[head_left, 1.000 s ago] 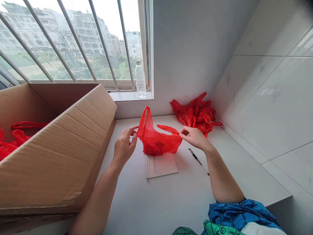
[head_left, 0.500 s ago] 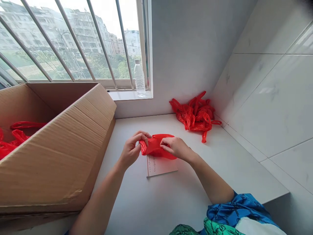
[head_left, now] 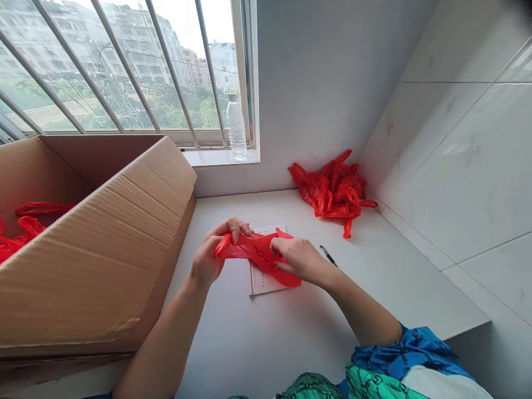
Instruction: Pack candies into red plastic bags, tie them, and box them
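Head view: left hand (head_left: 213, 252) and right hand (head_left: 301, 258) grip a red bag (head_left: 258, 249) over a notebook (head_left: 262, 284), partly hiding it; right forearm (head_left: 359, 302) covers part of a pen (head_left: 327, 254); box (head_left: 103, 255) left, bottle (head_left: 236, 130) and pile (head_left: 332, 189) behind.

Red bag (head_left: 261, 254) collapsed from upright, far edge of booklet (head_left: 262, 282) uncovered
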`<state>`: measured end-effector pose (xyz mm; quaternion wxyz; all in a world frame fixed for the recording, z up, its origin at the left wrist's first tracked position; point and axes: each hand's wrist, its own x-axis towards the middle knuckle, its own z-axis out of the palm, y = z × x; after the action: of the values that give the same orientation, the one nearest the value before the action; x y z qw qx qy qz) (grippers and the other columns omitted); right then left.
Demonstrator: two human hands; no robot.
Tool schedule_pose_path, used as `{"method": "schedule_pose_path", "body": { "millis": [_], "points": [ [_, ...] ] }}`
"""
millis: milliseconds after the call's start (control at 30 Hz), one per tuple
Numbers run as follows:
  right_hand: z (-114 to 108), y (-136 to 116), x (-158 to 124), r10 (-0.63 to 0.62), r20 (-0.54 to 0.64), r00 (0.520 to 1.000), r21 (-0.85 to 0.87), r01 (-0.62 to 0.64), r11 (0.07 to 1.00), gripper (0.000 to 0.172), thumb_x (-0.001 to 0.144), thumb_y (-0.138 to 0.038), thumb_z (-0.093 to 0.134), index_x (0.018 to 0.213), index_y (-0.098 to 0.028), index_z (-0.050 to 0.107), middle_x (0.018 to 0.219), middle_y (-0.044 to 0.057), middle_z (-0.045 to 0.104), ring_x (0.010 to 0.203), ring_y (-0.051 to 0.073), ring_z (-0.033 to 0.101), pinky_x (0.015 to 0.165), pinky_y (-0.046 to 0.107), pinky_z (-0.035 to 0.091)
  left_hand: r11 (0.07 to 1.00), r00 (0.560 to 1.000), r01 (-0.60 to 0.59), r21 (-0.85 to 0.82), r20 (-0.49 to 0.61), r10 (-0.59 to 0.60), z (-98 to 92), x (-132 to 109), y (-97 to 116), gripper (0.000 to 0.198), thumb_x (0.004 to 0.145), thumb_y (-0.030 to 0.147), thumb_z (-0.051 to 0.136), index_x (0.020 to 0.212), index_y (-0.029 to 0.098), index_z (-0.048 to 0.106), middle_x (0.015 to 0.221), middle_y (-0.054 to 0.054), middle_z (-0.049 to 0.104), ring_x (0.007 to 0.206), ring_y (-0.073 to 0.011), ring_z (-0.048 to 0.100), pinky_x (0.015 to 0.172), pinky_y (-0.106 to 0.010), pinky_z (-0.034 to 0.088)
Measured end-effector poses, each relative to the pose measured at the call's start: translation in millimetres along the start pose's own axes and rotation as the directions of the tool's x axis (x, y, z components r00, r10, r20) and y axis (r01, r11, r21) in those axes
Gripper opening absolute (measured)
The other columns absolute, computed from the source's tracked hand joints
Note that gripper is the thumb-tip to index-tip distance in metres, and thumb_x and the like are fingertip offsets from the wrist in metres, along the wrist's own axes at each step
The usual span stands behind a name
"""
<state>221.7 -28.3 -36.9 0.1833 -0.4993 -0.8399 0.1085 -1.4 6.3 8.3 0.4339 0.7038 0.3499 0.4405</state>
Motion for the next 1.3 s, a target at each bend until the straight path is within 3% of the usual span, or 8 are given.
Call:
{"method": "schedule_pose_path", "body": {
  "millis": [167,300,500,633,767,1033,1200,1300],
  "points": [
    [2.8,13.0,2.1,0.059,-0.152,0.987,-0.149,-0.082,0.985,0.03,0.085,0.003,0.041,0.089,-0.023,0.055,0.094,0.0,0.064,0.064,0.011,0.051,0.052,0.025,0.026,1.0,1.0,-0.001,0.001,0.011,0.001,-4.3,-3.9,7.6,0.027,0.084,0.04,0.032,0.064,0.023,0.037,0.058,-0.004,0.044,0.058,-0.0194,0.048,0.07,-0.042,0.049],
    [2.6,9.5,2.7,0.069,-0.219,0.973,-0.234,-0.121,0.965,0.02,0.096,-0.012,0.044,0.101,-0.024,0.058,0.108,0.003,0.063,0.063,0.011,0.055,0.049,0.027,0.024,0.94,0.982,-0.072,0.332,0.188,0.009,5.3,-11.4,9.6,0.039,0.095,0.045,0.035,0.078,0.021,0.061,0.058,-0.001,0.047,0.054,-0.0149,0.042,0.055,-0.029,0.038],
    [7.0,-3.9,1.3,0.114,-0.073,0.991,-0.188,-0.126,0.974,0.032,0.093,-0.046,0.064,0.11,-0.022,0.051,0.1,0.006,0.066,0.061,0.017,0.06,0.048,0.028,0.025,0.464,0.938,-0.346,0.816,0.304,0.166,32.6,-14.7,-7.6,0.032,0.1,0.037,0.04,0.108,0.029,0.07,0.103,-0.003,0.07,0.074,-0.0153,0.062,0.077,-0.03,0.044],
    [-5.1,-5.6,-3.7,0.169,-0.04,0.985,-0.126,-0.173,0.977,0.009,0.101,-0.027,0.046,0.107,-0.023,0.052,0.09,0.003,0.07,0.065,0.018,0.063,0.052,0.028,0.026,0.431,0.942,-0.334,0.838,0.309,0.129,38.9,-12.9,-22.4,0.03,0.099,0.024,0.039,0.116,0.026,0.063,0.096,-0.003,0.073,0.077,-0.0185,0.066,0.091,-0.037,0.042],
    [-13.3,-4.5,-7.9,0.208,-0.014,0.978,-0.141,-0.208,0.968,0.025,0.095,-0.009,0.041,0.111,-0.024,0.052,0.078,0.001,0.07,0.059,0.016,0.059,0.053,0.028,0.025,0.385,0.972,-0.235,0.892,0.223,0.077,38.4,-11.8,-34.4,0.03,0.096,0.029,0.045,0.121,0.023,0.062,0.073,-0.002,0.067,0.067,-0.0214,0.063,0.094,-0.041,0.041],
    [-2.8,5.4,-3.0,0.255,-0.136,0.957,-0.27,-0.283,0.92,0.018,0.092,-0.013,0.054,0.105,-0.023,0.061,0.097,0.007,0.07,0.082,0.02,0.063,0.058,0.029,0.035,0.382,0.971,-0.235,0.893,0.231,0.059,41.5,-16.2,-41.2,0.061,0.1,0.042,0.042,0.044,0.019,0.046,0.058,-0.004,0.058,0.068,-0.0195,0.056,0.101,-0.049,0.036],
    [12.4,10.2,-6.2,0.289,-0.047,0.956,-0.338,-0.288,0.896,0.092,0.062,-0.024,0.091,0.14,-0.014,0.044,0.143,0.022,0.049,0.111,0.033,0.06,0.096,0.045,0.045,0.212,0.975,-0.186,0.959,0.207,-0.081,37.4,-17.3,-44.7,0.049,0.092,0.039,0.056,0.049,0.018,0.048,0.069,-0.004,0.065,0.075,-0.0221,0.06,0.098,-0.05,0.035],
    [15.0,11.6,-9.4,0.32,0.019,0.947,-0.346,-0.294,0.891,0.102,0.054,-0.023,0.094,0.143,-0.017,0.044,0.159,0.023,0.028,0.125,0.038,0.053,0.105,0.051,0.04,0.094,0.936,-0.053,0.994,0.082,-0.342,28.1,-18.9,-40.4,0.031,0.081,0.045,0.069,0.066,0.02,0.059,0.064,-0.003,0.065,0.06,-0.0208,0.058,0.083,-0.045,0.038]
  ]
}}
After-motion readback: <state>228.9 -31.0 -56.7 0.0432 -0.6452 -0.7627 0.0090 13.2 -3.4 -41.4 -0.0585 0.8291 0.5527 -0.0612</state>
